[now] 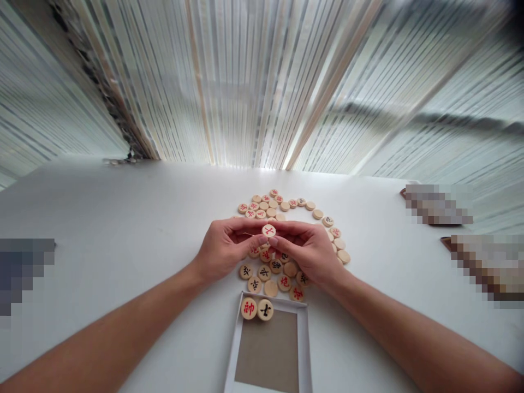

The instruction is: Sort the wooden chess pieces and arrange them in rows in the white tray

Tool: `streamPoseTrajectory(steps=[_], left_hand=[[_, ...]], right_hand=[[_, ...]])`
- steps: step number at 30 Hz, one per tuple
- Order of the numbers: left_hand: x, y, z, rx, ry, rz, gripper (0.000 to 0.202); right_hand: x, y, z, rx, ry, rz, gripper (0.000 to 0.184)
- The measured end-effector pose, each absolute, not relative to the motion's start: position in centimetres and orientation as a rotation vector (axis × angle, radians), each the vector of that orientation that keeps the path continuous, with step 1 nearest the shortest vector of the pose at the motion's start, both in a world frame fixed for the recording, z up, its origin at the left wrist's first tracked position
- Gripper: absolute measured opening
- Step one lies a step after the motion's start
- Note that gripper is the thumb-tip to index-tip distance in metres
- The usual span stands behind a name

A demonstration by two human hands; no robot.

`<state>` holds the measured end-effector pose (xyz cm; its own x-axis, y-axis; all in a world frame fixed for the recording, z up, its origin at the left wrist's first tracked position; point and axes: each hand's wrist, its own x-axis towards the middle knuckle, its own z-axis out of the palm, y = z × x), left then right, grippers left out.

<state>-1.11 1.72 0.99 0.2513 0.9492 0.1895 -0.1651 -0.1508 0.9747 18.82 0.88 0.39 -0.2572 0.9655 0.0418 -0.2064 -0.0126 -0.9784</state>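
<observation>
A round wooden Chinese chess piece (pixel 269 231) with a red character faces me, held up between the fingertips of both hands. My left hand (pixel 233 244) pinches it from the left, and my right hand (pixel 307 245) from the right. Beneath and beyond the hands lie many loose chess pieces (pixel 264 273), some showing red or black characters, others blank side up; the hands hide part of them. Closer to me is a shallow white box (pixel 303 338) with a grey-brown bottom. Two pieces, a red one (pixel 248 309) and a black one (pixel 265 310), sit side by side in its far left corner.
The pieces lie on a white table (pixel 143 229), with a curved row of them (pixel 317 214) at the far right of the pile. Blurred-out framed objects (pixel 487 267) lie at the right. A dark blurred object (pixel 24 273) is at the left edge. Striped curtains (pixel 245 82) hang behind.
</observation>
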Motion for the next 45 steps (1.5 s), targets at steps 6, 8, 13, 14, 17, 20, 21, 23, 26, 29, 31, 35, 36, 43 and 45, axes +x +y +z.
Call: streamPoseTrajectory(steps=[6, 8, 13, 14, 17, 20, 21, 23, 26, 29, 31, 35, 36, 43, 45], left_hand=[[-1.24, 1.85, 0.72, 1.349, 0.793, 1.184, 0.033], [-1.29, 1.89, 0.75, 1.371, 0.790, 1.167, 0.033], [-1.36, 2.06, 1.01, 1.476, 0.790, 1.142, 0.031], [-1.37, 2.10, 1.05, 1.499, 0.798, 1.143, 0.030], [-1.39, 2.17, 1.11, 1.549, 0.819, 1.138, 0.027], [-1.39, 2.12, 1.10, 1.570, 0.823, 1.126, 0.026], [-1.39, 2.08, 1.09, 1.570, 0.823, 1.127, 0.026], [-1.38, 2.01, 1.06, 1.555, 0.829, 1.135, 0.026], [-1.35, 1.96, 1.02, 1.522, 0.845, 1.145, 0.025], [-1.31, 1.92, 0.96, 1.504, 0.824, 1.155, 0.024], [-1.29, 1.87, 0.87, 1.478, 0.798, 1.163, 0.025], [-1.30, 1.71, 0.55, 1.399, 0.757, 1.128, 0.037], [-1.31, 1.68, 0.46, 1.393, 0.748, 1.110, 0.039], [-1.46, 1.57, 0.17, 1.432, 0.715, 1.064, 0.039], [-1.47, 1.50, 0.18, 1.462, 0.716, 1.051, 0.038]], right_hand=[[18.78, 0.85, 0.60, -0.886, -1.266, 1.476, 0.033], [18.75, 0.86, 0.57, -0.889, -1.256, 1.464, 0.031], [18.73, 0.90, 0.35, -0.868, -1.249, 1.417, 0.029], [18.72, 0.88, 0.37, -0.861, -1.252, 1.410, 0.028], [18.70, 0.81, 0.50, -0.869, -1.270, 1.403, 0.025], [18.68, 0.76, 0.60, -0.896, -1.292, 1.378, 0.021], [18.68, 0.77, 0.62, -0.899, -1.297, 1.368, 0.020], [18.66, 0.81, 0.61, -0.892, -1.300, 1.366, 0.019], [18.61, 0.93, 0.59, -0.878, -1.291, 1.399, 0.019], [18.56, 1.00, 0.61, -0.888, -1.290, 1.406, 0.021], [18.57, 0.99, 0.64, -0.901, -1.292, 1.404, 0.024], [18.72, 0.97, 0.63, -0.920, -1.286, 1.446, 0.028], [18.77, 1.00, 0.61, -0.922, -1.292, 1.460, 0.028], [18.85, 1.11, 0.80, -0.881, -1.330, 1.519, 0.026], [18.78, 1.06, 1.08, -0.908, -1.335, 1.538, 0.030]])
